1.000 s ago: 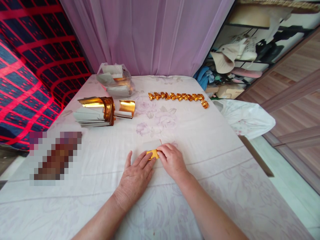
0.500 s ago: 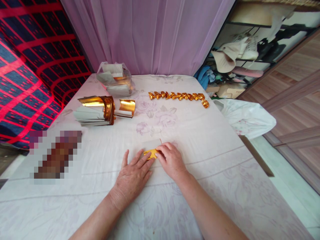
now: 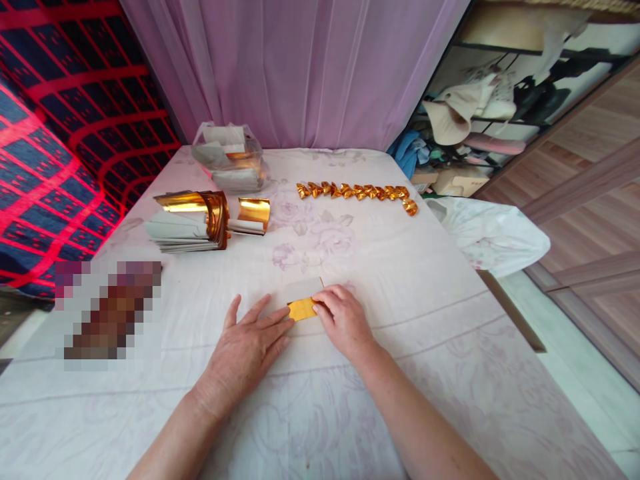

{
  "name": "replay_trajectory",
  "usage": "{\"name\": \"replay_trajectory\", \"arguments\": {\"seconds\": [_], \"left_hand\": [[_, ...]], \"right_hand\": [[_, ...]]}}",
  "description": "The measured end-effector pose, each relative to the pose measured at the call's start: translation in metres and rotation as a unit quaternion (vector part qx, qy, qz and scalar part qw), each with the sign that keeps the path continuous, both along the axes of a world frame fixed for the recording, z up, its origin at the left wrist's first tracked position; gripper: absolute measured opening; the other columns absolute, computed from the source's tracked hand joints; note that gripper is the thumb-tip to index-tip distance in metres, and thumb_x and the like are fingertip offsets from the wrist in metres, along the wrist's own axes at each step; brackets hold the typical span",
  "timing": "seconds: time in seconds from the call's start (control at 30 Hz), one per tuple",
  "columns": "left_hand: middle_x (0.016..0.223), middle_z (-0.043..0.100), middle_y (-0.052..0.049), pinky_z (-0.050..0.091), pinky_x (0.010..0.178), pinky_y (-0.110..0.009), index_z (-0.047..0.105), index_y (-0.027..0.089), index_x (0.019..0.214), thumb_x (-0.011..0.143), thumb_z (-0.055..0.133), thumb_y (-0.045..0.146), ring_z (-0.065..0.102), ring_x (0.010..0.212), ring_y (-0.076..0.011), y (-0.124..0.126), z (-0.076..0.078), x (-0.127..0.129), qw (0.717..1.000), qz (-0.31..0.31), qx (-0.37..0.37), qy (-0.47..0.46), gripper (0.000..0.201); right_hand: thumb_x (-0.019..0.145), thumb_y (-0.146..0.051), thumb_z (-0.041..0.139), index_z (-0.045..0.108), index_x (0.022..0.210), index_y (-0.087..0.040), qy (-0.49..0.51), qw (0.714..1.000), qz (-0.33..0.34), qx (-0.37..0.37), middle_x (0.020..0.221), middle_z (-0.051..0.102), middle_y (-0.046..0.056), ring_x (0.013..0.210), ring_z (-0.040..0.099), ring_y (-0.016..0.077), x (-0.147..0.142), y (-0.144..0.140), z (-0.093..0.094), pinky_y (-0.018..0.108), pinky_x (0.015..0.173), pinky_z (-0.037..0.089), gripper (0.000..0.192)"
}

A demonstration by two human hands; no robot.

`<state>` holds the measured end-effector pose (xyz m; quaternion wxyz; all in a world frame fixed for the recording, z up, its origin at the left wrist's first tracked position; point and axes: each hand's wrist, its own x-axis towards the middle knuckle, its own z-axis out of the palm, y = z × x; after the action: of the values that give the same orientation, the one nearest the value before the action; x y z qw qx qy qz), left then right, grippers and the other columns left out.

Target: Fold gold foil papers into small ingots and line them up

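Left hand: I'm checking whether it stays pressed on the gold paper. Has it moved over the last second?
Yes. The left hand has slid left and toward the person, off the gold paper, which stays under the right hand.

Gold paper [image 3: 302, 309] on white (faintly floral) cloth [image 3: 400, 267].

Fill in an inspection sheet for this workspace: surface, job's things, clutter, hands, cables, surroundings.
Surface: table under a pale floral cloth.
Job's things: gold paper lying flat, pressed at its right end.
Clutter: stack of gold sheets; row of folded gold pieces; plastic bag.
Hands: left hand flat, fingertips at the paper; right hand pressing it.
Cables: nothing seen.
Surroundings: purple curtain, red-checked fabric, cluttered shelves.
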<state>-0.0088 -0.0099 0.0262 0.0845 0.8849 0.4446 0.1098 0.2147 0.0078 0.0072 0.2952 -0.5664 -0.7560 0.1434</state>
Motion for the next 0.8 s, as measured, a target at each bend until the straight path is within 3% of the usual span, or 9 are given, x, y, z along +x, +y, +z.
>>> {"name": "replay_trajectory", "arguments": {"seconds": [0.2, 0.4, 0.57, 0.67, 0.8], "left_hand": [[0.132, 0.063, 0.003, 0.006, 0.116, -0.062, 0.066, 0.033, 0.118, 0.098, 0.046, 0.036, 0.047, 0.133, -0.0303, 0.002, 0.0, 0.0, 1.0, -0.006, 0.011, -0.019, 0.028], [0.135, 0.061, -0.001, 0.01, 0.117, -0.059, 0.061, 0.026, 0.116, 0.096, 0.048, 0.03, 0.047, 0.134, -0.0283, 0.001, -0.004, 0.008, 1.0, -0.006, 0.018, -0.015, 0.024], [0.132, 0.064, -0.003, 0.013, 0.116, -0.061, 0.062, 0.026, 0.113, 0.094, 0.053, 0.029, 0.047, 0.133, -0.0304, -0.001, -0.003, 0.011, 0.999, 0.002, 0.037, -0.012, 0.022], [0.132, 0.064, -0.003, 0.015, 0.116, -0.062, 0.062, 0.025, 0.112, 0.094, 0.053, 0.03, 0.047, 0.133, -0.0308, -0.001, -0.003, 0.011, 0.999, 0.008, 0.038, -0.01, 0.021], [0.132, 0.063, -0.003, 0.015, 0.115, -0.063, 0.063, 0.025, 0.111, 0.094, 0.053, 0.03, 0.047, 0.133, -0.0314, -0.002, -0.002, 0.011, 0.999, 0.01, 0.033, -0.012, 0.021]], "right_hand": [[0.093, -0.016, 0.048, 0.068, 0.098, -0.02, -0.037, 0.999, 0.003, 0.032, 0.097, 0.064, 0.007, 0.091, 0.06, 0.0202, -0.001, -0.003, -0.002, 0.033, 0.083, 0.05, 0.021], [0.093, -0.022, 0.052, 0.066, 0.114, -0.02, -0.096, 0.995, 0.029, 0.029, 0.112, 0.065, 0.009, 0.101, 0.058, 0.0234, -0.008, -0.014, 0.007, 0.039, 0.092, 0.048, 0.025], [0.096, -0.028, 0.051, 0.056, 0.133, -0.02, -0.164, 0.984, 0.072, -0.005, 0.142, 0.053, 0.008, 0.133, 0.041, 0.0267, -0.012, -0.026, 0.01, 0.047, 0.109, 0.035, 0.038], [0.097, -0.034, 0.05, 0.049, 0.141, -0.019, -0.191, 0.979, 0.069, -0.033, 0.15, 0.044, 0.008, 0.14, 0.034, 0.0267, -0.007, -0.034, 0.008, 0.052, 0.116, 0.023, 0.046], [0.095, -0.039, 0.051, 0.046, 0.143, -0.019, -0.21, 0.976, 0.029, -0.052, 0.154, 0.037, 0.009, 0.143, 0.03, 0.0289, 0.004, -0.041, 0.006, 0.056, 0.116, 0.021, 0.052]]}}
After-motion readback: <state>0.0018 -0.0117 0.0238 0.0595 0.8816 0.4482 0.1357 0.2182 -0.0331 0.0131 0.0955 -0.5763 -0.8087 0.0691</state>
